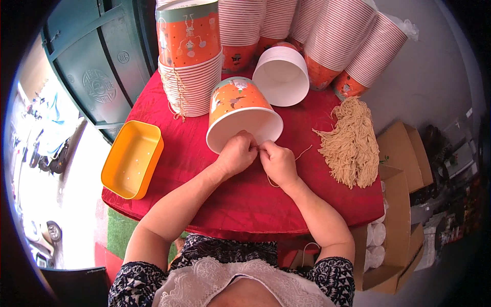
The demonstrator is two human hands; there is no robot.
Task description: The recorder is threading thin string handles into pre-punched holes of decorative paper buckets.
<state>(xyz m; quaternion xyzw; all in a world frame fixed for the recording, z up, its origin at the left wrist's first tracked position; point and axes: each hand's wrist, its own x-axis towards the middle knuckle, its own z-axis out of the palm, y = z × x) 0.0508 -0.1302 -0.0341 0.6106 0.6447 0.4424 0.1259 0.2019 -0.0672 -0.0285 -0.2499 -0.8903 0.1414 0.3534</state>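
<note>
A paper bucket (238,100), orange and green outside and white inside, lies tipped with its mouth toward me. Just in front of its lower rim my left hand (238,153) and my right hand (279,162) meet, fingertips pinched together on a thin beige string (305,152). Loose lengths of it trail out beside and below my right hand. The bit between the fingertips is too small to make out clearly. Behind on the right, another white-lined bucket (281,79) lies on its side, opening toward me.
Nested buckets (186,89) with string hanging over them stand at back left. Several wrapped bucket stacks (340,36) line the back. A yellow plastic basket (132,163) sits left on the red-covered table (245,204); a beige string bundle (353,146) lies right. Cardboard boxes (396,204) stand beyond.
</note>
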